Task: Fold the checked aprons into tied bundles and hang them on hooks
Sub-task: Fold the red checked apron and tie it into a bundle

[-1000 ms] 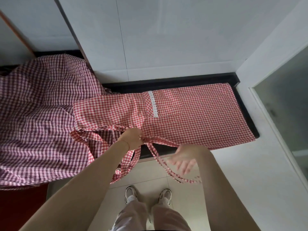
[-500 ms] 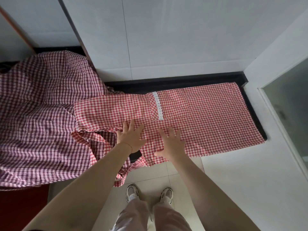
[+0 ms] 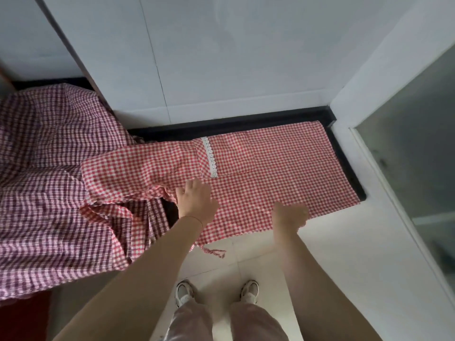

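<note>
A red-and-white checked apron (image 3: pixel 270 173) with a white lace strip lies folded lengthwise along a black ledge (image 3: pixel 246 123). Its near edge hangs a little over the front. My left hand (image 3: pixel 195 200) rests flat on the cloth near the lace strip, fingers spread. Farther right, my right hand (image 3: pixel 290 214) lies on the apron's near edge, blurred, fingers pointing right. The apron's ties (image 3: pixel 115 210) trail off to the left, and one frayed end (image 3: pixel 214 252) dangles below the ledge.
A darker purple-checked apron (image 3: pixel 41 193) is heaped on the left and partly under the red one. White walls stand behind the ledge, with a glass panel (image 3: pixel 413 143) on the right. Pale floor tiles and my shoes (image 3: pixel 184 292) are below.
My left hand let go of the ties and laid flat on the apron. My right hand came up onto the cloth and slid right along the near edge, smoothing it.
</note>
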`<action>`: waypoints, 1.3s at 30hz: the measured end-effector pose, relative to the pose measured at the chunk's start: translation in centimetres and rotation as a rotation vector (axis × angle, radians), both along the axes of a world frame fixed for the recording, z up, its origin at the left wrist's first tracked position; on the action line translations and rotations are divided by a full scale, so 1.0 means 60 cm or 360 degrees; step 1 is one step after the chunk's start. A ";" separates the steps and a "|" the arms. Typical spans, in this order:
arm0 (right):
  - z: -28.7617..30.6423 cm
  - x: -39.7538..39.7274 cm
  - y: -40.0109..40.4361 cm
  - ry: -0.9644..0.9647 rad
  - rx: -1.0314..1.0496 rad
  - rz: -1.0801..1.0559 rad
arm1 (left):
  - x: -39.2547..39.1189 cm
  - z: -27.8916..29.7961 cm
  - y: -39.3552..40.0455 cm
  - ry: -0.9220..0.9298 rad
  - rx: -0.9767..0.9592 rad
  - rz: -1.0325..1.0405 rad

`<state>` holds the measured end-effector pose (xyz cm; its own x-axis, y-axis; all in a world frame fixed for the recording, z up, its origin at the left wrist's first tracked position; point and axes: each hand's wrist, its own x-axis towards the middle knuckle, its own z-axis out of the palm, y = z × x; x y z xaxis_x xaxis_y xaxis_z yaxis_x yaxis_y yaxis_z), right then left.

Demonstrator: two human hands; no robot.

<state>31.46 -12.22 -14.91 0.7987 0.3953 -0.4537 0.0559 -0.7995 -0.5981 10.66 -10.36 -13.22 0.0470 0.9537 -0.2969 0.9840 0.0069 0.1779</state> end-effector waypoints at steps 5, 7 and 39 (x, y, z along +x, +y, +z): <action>-0.002 0.099 -0.012 0.0779 0.0066 -0.0086 | 0.125 -0.022 -0.053 -0.0246 0.0011 -0.0164; -0.013 0.124 -0.023 0.0936 0.0113 -0.0062 | 0.160 -0.038 -0.066 -0.0128 -0.0119 -0.0170; 0.048 0.200 0.192 -0.0435 -0.0877 0.2392 | 0.144 0.023 0.123 0.0083 -0.0564 0.0481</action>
<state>43.48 -0.68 -12.03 -0.0607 0.6976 -0.7139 0.9929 -0.0309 -0.1146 19.29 -2.97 -11.83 -0.2410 0.7616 -0.6015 0.9360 0.3461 0.0633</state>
